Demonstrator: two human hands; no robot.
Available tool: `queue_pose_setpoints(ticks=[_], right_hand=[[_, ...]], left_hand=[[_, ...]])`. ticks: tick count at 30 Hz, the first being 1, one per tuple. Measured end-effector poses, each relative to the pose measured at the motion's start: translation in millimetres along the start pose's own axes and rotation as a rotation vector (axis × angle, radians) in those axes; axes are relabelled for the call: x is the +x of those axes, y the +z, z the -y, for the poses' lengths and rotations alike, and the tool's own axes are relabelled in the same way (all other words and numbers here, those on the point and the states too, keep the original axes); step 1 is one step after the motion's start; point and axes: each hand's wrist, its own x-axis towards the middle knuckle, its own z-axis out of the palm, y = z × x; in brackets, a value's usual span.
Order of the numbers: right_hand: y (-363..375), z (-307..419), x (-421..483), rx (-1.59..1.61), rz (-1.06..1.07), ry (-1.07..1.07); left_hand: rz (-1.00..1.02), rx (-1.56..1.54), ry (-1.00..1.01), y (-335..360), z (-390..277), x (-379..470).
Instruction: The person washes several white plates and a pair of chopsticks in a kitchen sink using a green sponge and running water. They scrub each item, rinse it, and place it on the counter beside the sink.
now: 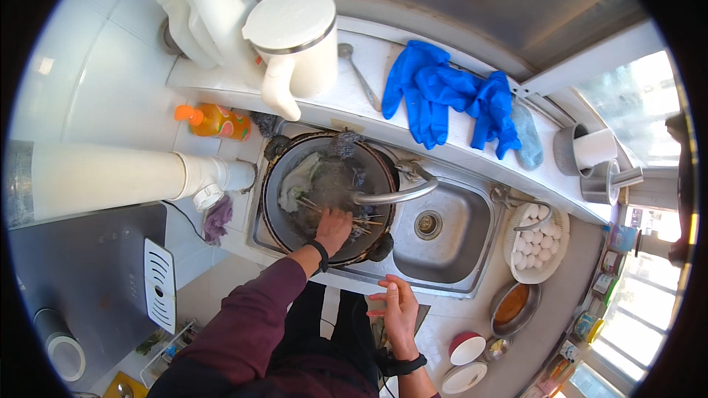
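My left hand (333, 231) reaches down into a large dark wok (275, 223) holding murky water. Its fingertips are at the water, so whether they grip anything is hidden. Thin wooden sticks (367, 221) lie in the wok beside it. A pale, greenish cloth-like piece (298, 179) rests against the wok's left side. Over the wok extends the metal faucet spout (406, 195). A steel-wool scrubber (345, 143) sits at the far rim. My right hand (399, 307) is held in the air before the sink's front edge, fingers apart and holding nothing.
Right of the wok is a steel sink basin (458, 232). A white basket of eggs (513, 265) and a metal bowl of brown liquid (534, 307) stand farther right. The ledge holds blue rubber gloves (431, 85) and a white lidded jug (310, 50). A white pipe (110, 172) juts in from the left.
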Motion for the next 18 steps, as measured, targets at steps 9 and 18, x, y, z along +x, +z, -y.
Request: queue_pose_setpoints(ticks=[9,18], right_hand=[[-27,-2,-16,0.035,-0.052,-0.023],[-26,-8,-30,0.059,-0.038,-0.060]], left_hand=[[-0.313,-0.888,0.131,-56,22,3],[-0.265,-1.524,-0.336,-69,10,-69]])
